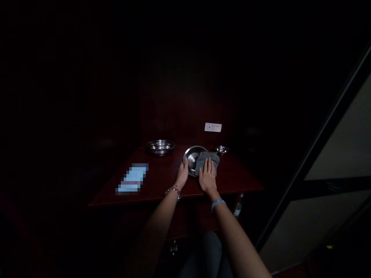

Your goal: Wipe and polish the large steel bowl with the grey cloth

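Note:
A shiny steel bowl (193, 157), shallow and round, is tilted with its inside toward me above the dark red desk. My left hand (182, 175) is closed on its lower left rim, thumb on the near side. Against the right part of the bowl lies a grey cloth (219, 158), hiding that side of it. My right hand (207, 178) lies flat on the cloth with fingers stretched out, pressing it to the bowl. Whether the bowl's lower edge touches the desk is hard to tell.
Steel bowls (160, 146), apparently stacked, stand at the back left of the desk (162, 181). A small steel bowl (222, 150) sits at the back right. A pixelated blue patch (133, 178) covers something at left. A socket (213, 127) is on the wall; a bottle (238, 207) stands below the desk.

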Action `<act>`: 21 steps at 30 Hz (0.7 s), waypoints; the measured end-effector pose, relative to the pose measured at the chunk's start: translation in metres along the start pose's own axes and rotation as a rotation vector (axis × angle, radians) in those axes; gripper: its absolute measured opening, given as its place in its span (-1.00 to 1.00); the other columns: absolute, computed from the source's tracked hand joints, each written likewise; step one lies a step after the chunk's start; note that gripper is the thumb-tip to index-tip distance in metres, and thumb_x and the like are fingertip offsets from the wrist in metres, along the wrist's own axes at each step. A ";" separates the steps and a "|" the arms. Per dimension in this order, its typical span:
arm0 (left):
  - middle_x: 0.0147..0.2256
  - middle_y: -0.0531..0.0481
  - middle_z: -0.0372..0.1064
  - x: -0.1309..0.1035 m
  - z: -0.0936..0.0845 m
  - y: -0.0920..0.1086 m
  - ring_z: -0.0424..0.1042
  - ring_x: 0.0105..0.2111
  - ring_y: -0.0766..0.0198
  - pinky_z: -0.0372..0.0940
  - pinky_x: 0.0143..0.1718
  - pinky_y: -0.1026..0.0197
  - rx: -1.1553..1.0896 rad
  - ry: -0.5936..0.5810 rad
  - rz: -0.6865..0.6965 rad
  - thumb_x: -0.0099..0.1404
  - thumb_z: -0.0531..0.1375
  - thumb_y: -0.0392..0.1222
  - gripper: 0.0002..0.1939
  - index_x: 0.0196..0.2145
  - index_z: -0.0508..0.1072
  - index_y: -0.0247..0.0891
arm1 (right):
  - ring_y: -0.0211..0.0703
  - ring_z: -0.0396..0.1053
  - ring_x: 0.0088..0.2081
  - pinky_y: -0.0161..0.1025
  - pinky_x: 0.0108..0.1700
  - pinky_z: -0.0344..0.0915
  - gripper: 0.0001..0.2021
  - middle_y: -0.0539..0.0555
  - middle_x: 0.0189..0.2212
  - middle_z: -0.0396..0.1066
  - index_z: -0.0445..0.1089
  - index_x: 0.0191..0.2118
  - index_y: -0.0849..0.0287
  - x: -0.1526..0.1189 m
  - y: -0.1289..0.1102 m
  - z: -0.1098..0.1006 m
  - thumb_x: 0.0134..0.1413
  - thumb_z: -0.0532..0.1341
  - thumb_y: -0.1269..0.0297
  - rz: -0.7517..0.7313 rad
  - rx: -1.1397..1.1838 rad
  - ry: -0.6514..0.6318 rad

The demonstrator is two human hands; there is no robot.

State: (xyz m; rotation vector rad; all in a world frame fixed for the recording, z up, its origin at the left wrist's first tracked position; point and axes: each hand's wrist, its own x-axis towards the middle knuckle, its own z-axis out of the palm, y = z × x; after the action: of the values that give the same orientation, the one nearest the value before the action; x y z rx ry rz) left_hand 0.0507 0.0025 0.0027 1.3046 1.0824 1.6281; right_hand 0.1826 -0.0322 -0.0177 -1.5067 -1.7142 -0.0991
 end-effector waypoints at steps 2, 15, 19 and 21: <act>0.20 -0.26 0.37 0.000 -0.001 -0.001 0.36 0.21 0.10 0.19 0.28 0.08 -0.001 -0.006 -0.017 0.48 -0.04 0.12 -0.43 0.18 0.39 -0.34 | 0.11 -0.39 0.49 0.14 0.43 -0.19 -0.30 0.30 0.49 -0.35 -0.22 0.46 0.42 0.001 0.002 0.001 0.41 -0.20 0.03 0.034 0.091 0.039; 0.16 -0.20 0.43 -0.005 -0.002 0.006 0.38 0.20 0.09 0.25 0.23 0.12 -0.069 -0.055 0.001 0.44 0.04 0.14 -0.46 0.14 0.45 -0.31 | 0.14 0.51 -0.02 -0.08 0.05 0.33 -0.52 0.39 -0.02 0.51 0.25 0.12 0.30 0.006 0.009 -0.018 0.34 -0.10 0.05 0.393 0.479 0.110; 0.15 -0.21 0.43 -0.009 -0.003 0.012 0.40 0.18 0.10 0.25 0.23 0.11 -0.079 -0.067 0.015 0.43 0.06 0.15 -0.45 0.13 0.46 -0.31 | 0.09 0.53 -0.04 -0.12 0.02 0.34 -0.55 0.29 -0.05 0.55 0.33 0.08 0.21 0.005 0.017 -0.024 0.29 -0.03 0.02 0.420 0.564 0.123; 0.15 -0.21 0.43 -0.010 -0.003 0.015 0.39 0.19 0.10 0.24 0.24 0.11 -0.074 -0.059 0.014 0.42 0.06 0.15 -0.45 0.13 0.46 -0.31 | 0.04 0.50 0.00 -0.13 0.05 0.34 -0.55 0.27 0.00 0.53 0.31 0.12 0.20 0.004 0.020 -0.025 0.27 -0.01 0.04 0.378 0.637 0.141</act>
State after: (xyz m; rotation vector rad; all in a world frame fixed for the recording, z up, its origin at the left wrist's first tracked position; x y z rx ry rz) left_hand 0.0485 -0.0128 0.0131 1.3064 0.9710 1.6138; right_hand 0.2126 -0.0375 -0.0080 -1.2649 -1.1635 0.4842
